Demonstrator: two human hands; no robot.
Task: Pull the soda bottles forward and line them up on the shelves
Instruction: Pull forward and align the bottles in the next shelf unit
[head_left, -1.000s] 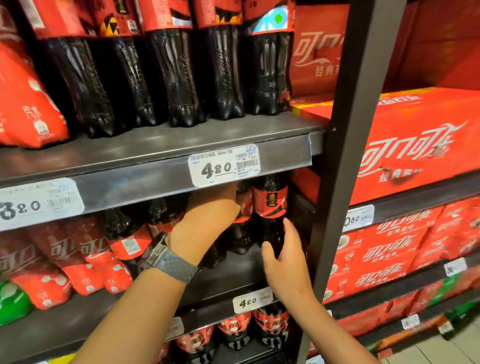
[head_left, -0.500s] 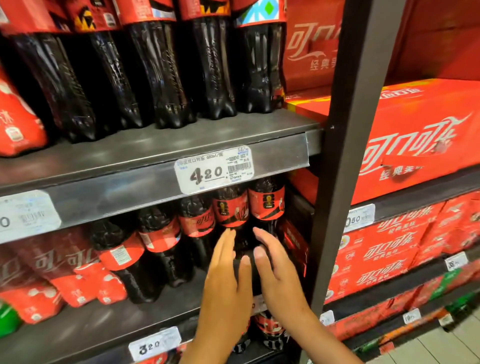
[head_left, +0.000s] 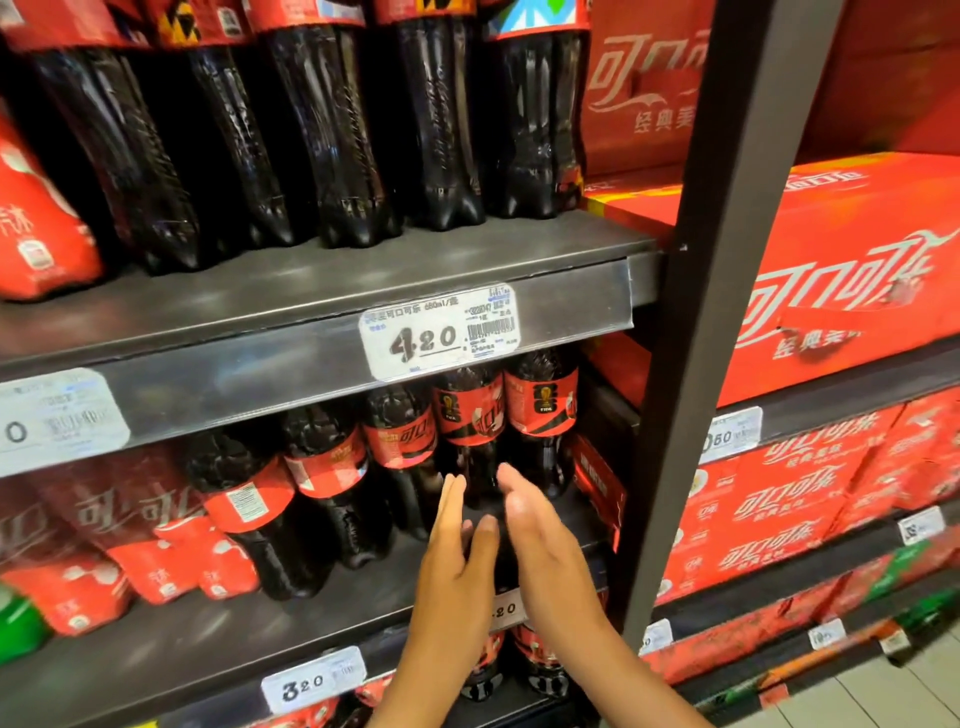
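Several dark cola bottles with red labels stand in a slanting row on the middle shelf, the rightmost ones set further back. My left hand and my right hand are held flat and side by side in front of the row's right end, fingers pointing at the bottles. Both hands are empty and sit just short of the bottles, with a narrow gap between them. Taller cola bottles stand on the upper shelf.
A dark steel upright stands right of my hands. Red cola cartons fill the bay beyond it. Shrink-wrapped red packs lie at the middle shelf's left. Price tags hang on shelf edges. More bottles stand below.
My left hand came out from deep inside the shelf and now lies flat beside the right. More bottles now show in the row. The view drifted slightly left.
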